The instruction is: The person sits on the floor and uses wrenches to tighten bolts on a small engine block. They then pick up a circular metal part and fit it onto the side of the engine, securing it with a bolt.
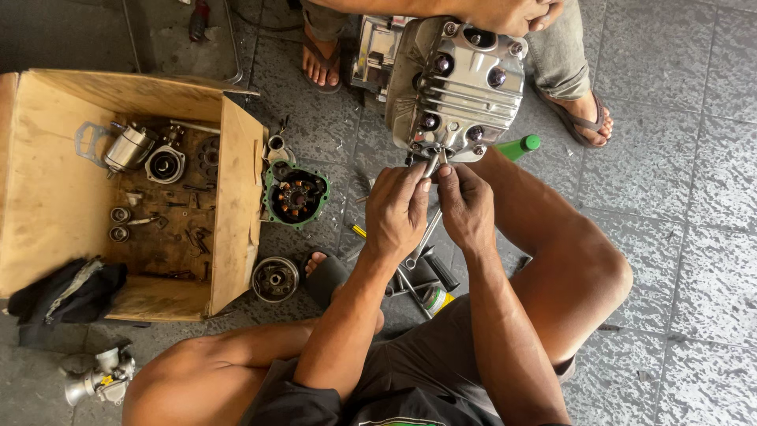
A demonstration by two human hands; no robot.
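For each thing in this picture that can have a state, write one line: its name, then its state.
Left hand: pinching a small metal part at the engine's edge.
Right hand: pinching beside it.
Engine: on the floor, steadied by another person's hand.
Cardboard box: open, holding metal parts.
Stator: loose on the floor.

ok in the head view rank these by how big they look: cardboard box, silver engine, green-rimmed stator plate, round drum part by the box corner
1. cardboard box
2. silver engine
3. green-rimmed stator plate
4. round drum part

The last two look close in size, with the stator plate slightly wider. All four sit on the floor, so camera distance matters little.
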